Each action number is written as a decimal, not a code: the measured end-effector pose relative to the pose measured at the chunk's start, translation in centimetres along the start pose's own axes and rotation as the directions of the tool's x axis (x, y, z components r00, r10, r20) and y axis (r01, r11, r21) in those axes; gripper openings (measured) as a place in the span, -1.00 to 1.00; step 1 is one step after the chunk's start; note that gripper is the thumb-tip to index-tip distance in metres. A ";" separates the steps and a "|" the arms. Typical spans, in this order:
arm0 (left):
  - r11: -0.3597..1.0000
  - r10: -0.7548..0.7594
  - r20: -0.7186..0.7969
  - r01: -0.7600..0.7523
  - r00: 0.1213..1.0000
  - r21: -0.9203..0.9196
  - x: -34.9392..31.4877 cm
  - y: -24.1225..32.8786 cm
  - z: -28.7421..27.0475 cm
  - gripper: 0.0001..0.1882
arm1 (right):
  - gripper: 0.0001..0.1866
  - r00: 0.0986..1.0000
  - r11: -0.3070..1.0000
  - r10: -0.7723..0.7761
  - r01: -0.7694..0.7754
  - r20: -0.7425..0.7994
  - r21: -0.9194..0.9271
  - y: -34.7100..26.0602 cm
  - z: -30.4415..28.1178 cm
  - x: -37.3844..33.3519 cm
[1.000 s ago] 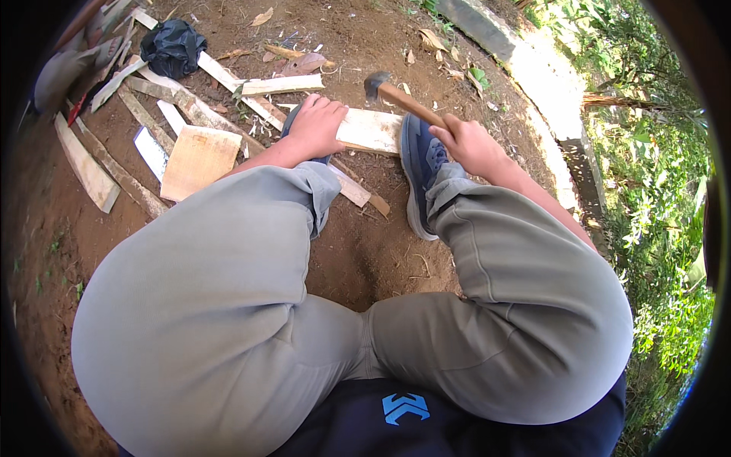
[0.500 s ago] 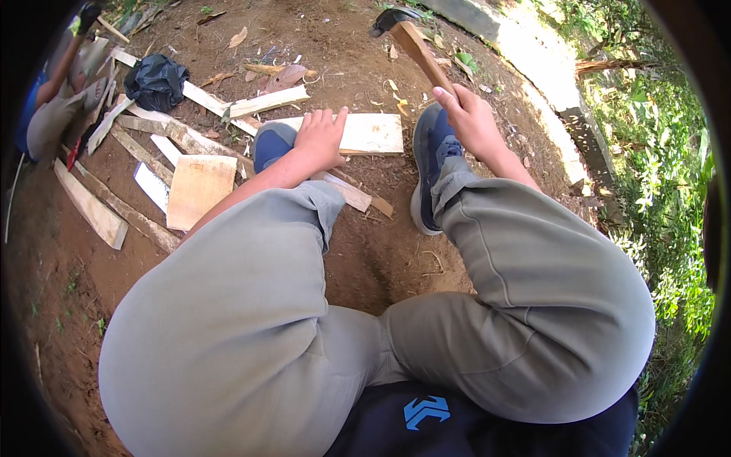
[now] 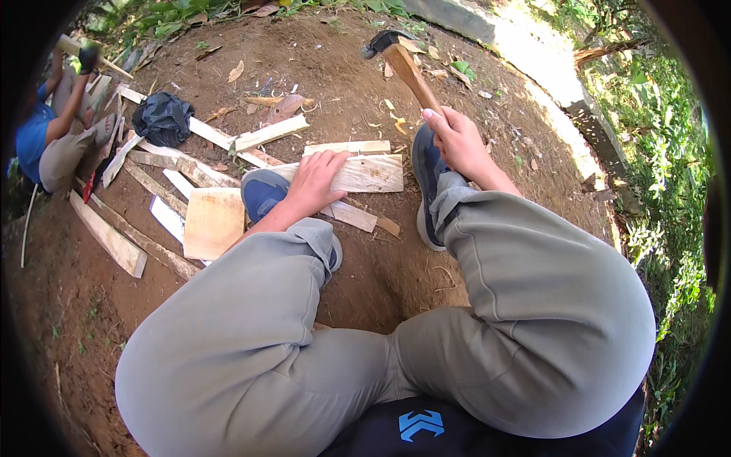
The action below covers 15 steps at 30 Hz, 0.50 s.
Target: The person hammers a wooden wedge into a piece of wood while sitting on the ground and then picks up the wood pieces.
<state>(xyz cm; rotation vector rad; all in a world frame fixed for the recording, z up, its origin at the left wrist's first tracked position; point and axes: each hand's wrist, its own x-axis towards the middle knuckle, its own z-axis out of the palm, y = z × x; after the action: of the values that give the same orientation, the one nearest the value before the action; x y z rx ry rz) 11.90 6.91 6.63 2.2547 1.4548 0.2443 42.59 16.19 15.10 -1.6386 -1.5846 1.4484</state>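
My right hand (image 3: 462,143) is wrapped round the wooden handle of a hammer (image 3: 411,72), whose dark metal head points up and away, above the ground beyond my right shoe. My left hand (image 3: 314,183) grips the left end of a pale wooden board (image 3: 371,174), fingers over its far edge and thumb on the near side. That board lies crosswise between my blue shoes, its left end partly hidden by the hand and left shoe (image 3: 264,194). Just beyond it shows a narrower pale wooden strip (image 3: 350,147). Nearer me lies a short wood piece (image 3: 355,216).
On the left are a square wooden block (image 3: 215,222), several long wood offcuts (image 3: 108,232) and a black plastic bag (image 3: 163,119). Farther left a seated person (image 3: 57,137) in blue raises a tool. A concrete edge (image 3: 525,61) and green plants (image 3: 666,198) border the right.
The view has shifted slightly. The board under my left hand now looks narrower, with a separate strip showing beyond it. The hammer stays raised. The person at left has lifted their arms.
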 end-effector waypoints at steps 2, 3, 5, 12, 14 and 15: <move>0.999 0.028 -0.033 -0.029 0.999 -0.020 -0.2 0.2 -0.2 -0.17 | -0.48 1.000 1.000 0.025 -0.025 0.017 -0.019 0.1 -0.1 0.2; 0.999 0.031 -0.024 -0.032 0.999 -0.020 -0.2 0.4 -0.5 -0.18 | -0.48 0.999 0.999 0.040 -0.039 0.024 -0.030 0.1 -0.1 0.2; 0.999 0.044 -0.023 -0.045 0.999 -0.021 -0.3 0.5 -0.5 -0.21 | -0.48 0.999 0.997 0.032 -0.031 0.021 -0.066 0.1 -0.2 0.4; 0.993 0.030 -0.141 -0.045 0.990 -0.104 -0.6 -0.2 0.2 -0.44 | -0.46 1.000 0.956 0.000 0.001 0.006 -0.293 0.7 0.7 1.8; 0.990 0.018 -0.169 -0.041 0.985 -0.134 -1.2 -0.6 0.7 -0.51 | -0.46 0.999 0.953 0.047 -0.038 0.021 -0.300 0.6 1.0 1.6; 0.988 0.034 -0.181 -0.060 0.983 -0.141 -1.5 -0.3 1.1 -0.54 | -0.47 0.997 0.947 0.069 -0.061 0.016 -0.315 0.3 0.5 1.2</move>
<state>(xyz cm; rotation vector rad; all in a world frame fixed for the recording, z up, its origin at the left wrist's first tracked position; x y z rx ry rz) 11.45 5.39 5.65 2.1964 1.4213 0.5631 42.00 16.99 14.23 -1.8682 -1.8714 1.3047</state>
